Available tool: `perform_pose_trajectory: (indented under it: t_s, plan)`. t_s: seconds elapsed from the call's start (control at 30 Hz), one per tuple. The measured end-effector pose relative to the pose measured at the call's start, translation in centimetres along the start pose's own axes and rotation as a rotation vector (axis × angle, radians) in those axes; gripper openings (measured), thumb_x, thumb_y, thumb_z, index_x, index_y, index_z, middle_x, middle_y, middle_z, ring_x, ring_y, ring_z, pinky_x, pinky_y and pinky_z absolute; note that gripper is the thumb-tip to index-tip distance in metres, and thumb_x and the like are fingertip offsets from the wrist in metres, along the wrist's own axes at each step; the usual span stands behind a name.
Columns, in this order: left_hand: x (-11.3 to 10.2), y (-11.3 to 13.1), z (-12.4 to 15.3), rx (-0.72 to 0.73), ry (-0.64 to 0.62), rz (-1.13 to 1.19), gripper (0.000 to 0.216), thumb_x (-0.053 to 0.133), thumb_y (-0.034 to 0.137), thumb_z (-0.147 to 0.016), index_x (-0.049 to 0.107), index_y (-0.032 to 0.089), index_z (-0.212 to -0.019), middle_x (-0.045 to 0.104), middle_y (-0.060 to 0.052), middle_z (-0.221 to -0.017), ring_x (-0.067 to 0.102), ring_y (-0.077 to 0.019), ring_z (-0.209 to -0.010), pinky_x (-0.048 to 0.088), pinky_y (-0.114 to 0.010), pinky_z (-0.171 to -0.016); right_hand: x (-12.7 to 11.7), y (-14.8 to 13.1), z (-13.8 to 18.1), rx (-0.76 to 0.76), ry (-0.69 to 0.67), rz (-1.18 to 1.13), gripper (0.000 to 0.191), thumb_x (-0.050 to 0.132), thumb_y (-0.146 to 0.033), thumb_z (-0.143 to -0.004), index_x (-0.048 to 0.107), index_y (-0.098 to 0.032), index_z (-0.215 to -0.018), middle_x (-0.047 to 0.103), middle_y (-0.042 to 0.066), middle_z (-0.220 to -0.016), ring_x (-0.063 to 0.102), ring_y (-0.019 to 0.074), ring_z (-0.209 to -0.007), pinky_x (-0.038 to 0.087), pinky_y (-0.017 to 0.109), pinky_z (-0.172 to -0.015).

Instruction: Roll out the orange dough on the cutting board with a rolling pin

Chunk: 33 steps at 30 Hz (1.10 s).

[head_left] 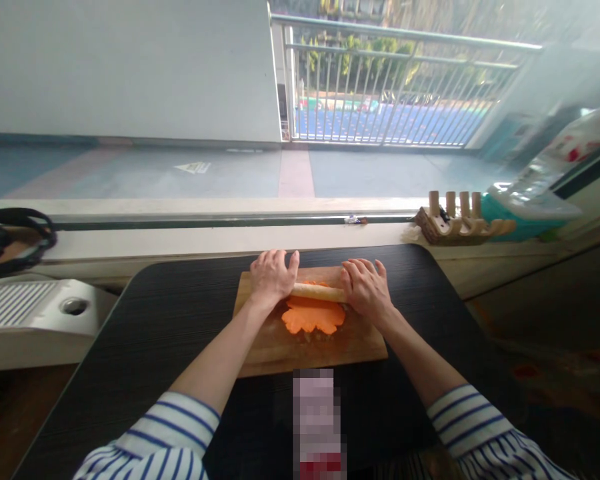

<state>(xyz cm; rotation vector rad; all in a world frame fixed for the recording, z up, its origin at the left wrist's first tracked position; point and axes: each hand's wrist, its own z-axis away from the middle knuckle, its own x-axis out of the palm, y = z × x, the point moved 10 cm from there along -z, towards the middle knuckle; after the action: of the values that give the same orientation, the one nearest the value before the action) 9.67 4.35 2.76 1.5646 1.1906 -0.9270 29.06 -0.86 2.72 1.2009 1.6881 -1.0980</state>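
Observation:
A pale wooden rolling pin (320, 292) lies across a flat sheet of orange dough (314, 316) with ragged edges. My left hand (274, 277) is closed over the pin's left end, and my right hand (366, 287) over its right end. Both ends of the pin are hidden under my palms and fingers. Beneath the dough is a wooden board (265, 357), with small crumbs near the dough's front edge.
The board rests on a black table (175, 320) against a window sill (205, 241). A wooden rack with pegs (460, 223), a teal box (530, 213) and a clear plastic bottle (555, 157) stand right. A black cable (35, 217) and white slatted appliance (40, 313) are left.

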Motion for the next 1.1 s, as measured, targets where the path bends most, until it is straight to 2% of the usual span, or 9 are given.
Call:
perform_pose_trajectory:
  t_s: [0.2, 0.3, 0.57, 0.83, 1.1]
  plan:
    - [-0.1, -0.5, 2.5, 0.065, 0.046, 0.037, 0.050, 0.028, 0.048, -0.093, 0.067, 0.017, -0.095, 0.069, -0.012, -0.103, 0.059, -0.0269, -0.103, 0.042, -0.040, -0.095, -0.5, -1.3, 2.8, -0.047, 0.011, -0.016, 0.034, 0.036, -0.037, -0.097, 0.059, -0.021, -0.116, 0.065, 0.009, -0.120, 0.051, 0.0233, -0.115, 0.019, 0.045, -0.107]
    - [-0.2, -0.5, 3.0, 0.077, 0.049, 0.042, 0.049, 0.028, 0.046, -0.093, 0.067, 0.016, -0.097, 0.068, -0.013, -0.106, 0.058, -0.0270, -0.106, 0.041, -0.040, -0.098, -0.6, -1.7, 3.2, -0.091, 0.017, -0.033, 0.038, 0.037, -0.040, -0.096, 0.057, -0.018, -0.120, 0.063, 0.011, -0.122, 0.050, 0.0236, -0.117, 0.018, 0.044, -0.109]
    - [0.1, -0.4, 0.9, -0.007, -0.011, 0.007, 0.047, 0.029, 0.049, -0.093, 0.066, 0.020, -0.095, 0.069, -0.010, -0.104, 0.060, -0.0266, -0.103, 0.044, -0.040, -0.092, -0.1, -0.6, 0.4, -0.085, 0.001, -0.036, 0.038, 0.035, -0.039, -0.097, 0.059, -0.019, -0.117, 0.064, 0.010, -0.122, 0.051, 0.0233, -0.116, 0.018, 0.044, -0.107]
    - [0.7, -0.3, -0.6, -0.041, -0.086, -0.015, 0.051, 0.025, 0.049, -0.094, 0.065, 0.018, -0.091, 0.070, -0.011, -0.101, 0.061, -0.0270, -0.100, 0.045, -0.040, -0.088, 0.3, -0.2, -1.4, -0.071, -0.011, -0.018, 0.033, 0.035, -0.036, -0.097, 0.061, -0.022, -0.110, 0.066, 0.009, -0.119, 0.052, 0.0228, -0.114, 0.017, 0.046, -0.107]
    - [1.0, -0.6, -1.6, -0.069, -0.064, 0.004, 0.051, 0.027, 0.049, -0.093, 0.066, 0.016, -0.094, 0.070, -0.012, -0.100, 0.063, -0.0275, -0.098, 0.045, -0.039, -0.085, 0.0, 0.0, -2.4, -0.044, -0.011, 0.005, 0.027, 0.038, -0.033, -0.096, 0.063, -0.022, -0.101, 0.068, 0.007, -0.111, 0.055, 0.0218, -0.107, 0.021, 0.044, -0.103]
